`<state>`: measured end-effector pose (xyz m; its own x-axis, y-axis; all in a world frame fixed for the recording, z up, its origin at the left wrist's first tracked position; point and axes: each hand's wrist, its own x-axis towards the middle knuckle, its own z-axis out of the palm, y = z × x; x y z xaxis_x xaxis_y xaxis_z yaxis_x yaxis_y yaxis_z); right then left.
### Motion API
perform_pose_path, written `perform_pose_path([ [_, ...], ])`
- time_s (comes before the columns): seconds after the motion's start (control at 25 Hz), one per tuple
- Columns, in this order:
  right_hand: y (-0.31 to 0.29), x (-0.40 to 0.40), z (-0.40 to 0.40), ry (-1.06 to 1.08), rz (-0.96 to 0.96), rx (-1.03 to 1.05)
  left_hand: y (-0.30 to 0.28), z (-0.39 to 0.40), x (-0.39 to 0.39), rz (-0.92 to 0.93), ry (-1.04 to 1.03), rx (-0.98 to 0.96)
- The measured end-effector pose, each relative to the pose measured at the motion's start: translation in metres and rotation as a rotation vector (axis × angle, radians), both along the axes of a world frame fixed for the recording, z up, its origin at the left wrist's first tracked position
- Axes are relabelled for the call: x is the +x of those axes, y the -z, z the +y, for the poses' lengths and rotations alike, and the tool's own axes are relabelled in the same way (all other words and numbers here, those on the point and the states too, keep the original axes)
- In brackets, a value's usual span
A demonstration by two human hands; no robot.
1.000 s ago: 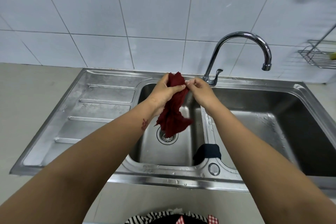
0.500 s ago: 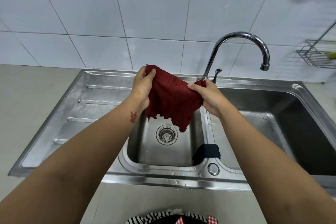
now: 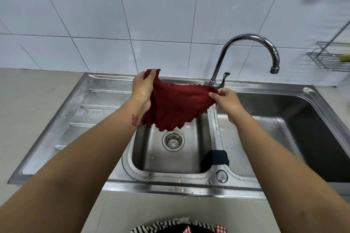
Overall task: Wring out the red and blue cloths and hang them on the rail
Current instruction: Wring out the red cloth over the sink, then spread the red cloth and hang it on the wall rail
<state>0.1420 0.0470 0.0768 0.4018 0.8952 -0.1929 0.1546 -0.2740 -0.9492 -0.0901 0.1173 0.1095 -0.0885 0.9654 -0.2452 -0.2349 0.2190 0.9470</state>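
I hold the dark red cloth [image 3: 176,106] spread out above the small left basin of the steel sink [image 3: 113,89]. My left hand [image 3: 143,86] pinches its upper left corner and my right hand [image 3: 226,100] pinches its right corner. The cloth's lower edge hangs ragged just above the drain [image 3: 173,141]. A dark blue cloth [image 3: 215,158] lies bunched over the divider between the two basins, near the front. No rail for hanging is plainly in view.
A curved chrome tap [image 3: 246,43] rises behind the divider, close to my right hand. A wire rack [image 3: 329,60] hangs on the tiled wall at the far right. The ribbed draining board [image 3: 85,111] lies to the left, the larger basin [image 3: 303,128] to the right.
The red cloth was bunched between my hands close together. My hands have since moved apart and stretched it open, my left hand drifting left and my right hand right.
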Motion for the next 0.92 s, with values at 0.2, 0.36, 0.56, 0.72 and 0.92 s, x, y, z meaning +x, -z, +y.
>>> perform_pose_path([
  [0.2,-0.007,0.008,0.004,0.054,-0.143,-0.033,0.001,0.007,-0.012,0.244,-0.01,0.206],
  [0.36,-0.035,0.006,0.005,0.044,-0.325,0.143,-0.01,0.006,-0.02,0.618,-0.107,0.388],
  [0.56,-0.04,-0.01,-0.005,0.183,-0.908,0.306,-0.019,-0.011,-0.018,1.199,-0.141,0.724],
  [0.72,-0.039,-0.006,-0.005,0.229,-0.815,0.098,-0.009,-0.006,-0.024,1.131,-0.133,0.514],
  [0.92,-0.047,-0.008,-0.002,0.249,-0.781,0.146,-0.019,-0.004,-0.02,1.058,-0.015,0.442],
])
